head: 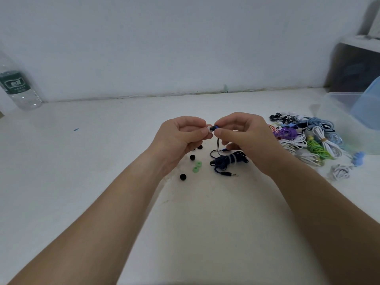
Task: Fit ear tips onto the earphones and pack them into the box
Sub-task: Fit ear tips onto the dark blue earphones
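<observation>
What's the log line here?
step: fitting | left hand: pinches white tip | right hand: pinches earbud | cable: bundled on table

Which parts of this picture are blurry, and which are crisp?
Head view: bottle and plastic box at the edges are blurred; left hand pinching the white ear tip and right hand pinching the earbud are sharp; lighting soft, shadows faint.

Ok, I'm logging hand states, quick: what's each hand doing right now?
Left hand: pinching a white ear tip.
Right hand: pinching the dark blue earbud.
</observation>
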A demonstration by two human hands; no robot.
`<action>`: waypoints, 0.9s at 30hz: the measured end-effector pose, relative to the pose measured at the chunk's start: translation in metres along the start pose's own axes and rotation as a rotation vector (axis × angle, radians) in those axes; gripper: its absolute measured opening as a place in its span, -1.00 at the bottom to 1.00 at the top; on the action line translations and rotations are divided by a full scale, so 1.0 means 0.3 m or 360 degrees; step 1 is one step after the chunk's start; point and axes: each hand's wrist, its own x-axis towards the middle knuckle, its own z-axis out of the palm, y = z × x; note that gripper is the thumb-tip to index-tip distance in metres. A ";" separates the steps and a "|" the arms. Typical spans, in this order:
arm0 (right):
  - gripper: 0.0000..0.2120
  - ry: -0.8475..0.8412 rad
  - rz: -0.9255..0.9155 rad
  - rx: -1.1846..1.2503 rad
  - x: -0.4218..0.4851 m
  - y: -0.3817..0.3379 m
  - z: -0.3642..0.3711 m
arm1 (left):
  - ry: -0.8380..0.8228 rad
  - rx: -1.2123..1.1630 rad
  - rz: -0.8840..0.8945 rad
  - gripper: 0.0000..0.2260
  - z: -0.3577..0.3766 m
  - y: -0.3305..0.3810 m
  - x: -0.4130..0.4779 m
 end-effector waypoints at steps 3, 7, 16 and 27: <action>-0.90 0.0002 0.0004 -0.0005 -0.001 0.000 0.000 | -0.0003 -0.0007 0.0001 -0.88 0.001 0.002 -0.001; -0.90 0.0011 0.0014 -0.0031 0.000 -0.002 -0.002 | -0.0005 0.0012 0.0009 -0.87 0.004 0.006 -0.008; -0.90 0.0017 0.0024 -0.0032 -0.002 -0.007 -0.003 | 0.0017 0.0109 0.0023 -0.88 0.001 0.014 -0.017; -0.88 -0.0134 0.0046 0.0008 -0.009 -0.019 -0.026 | -0.0059 0.0224 0.0103 -0.85 -0.008 0.018 -0.020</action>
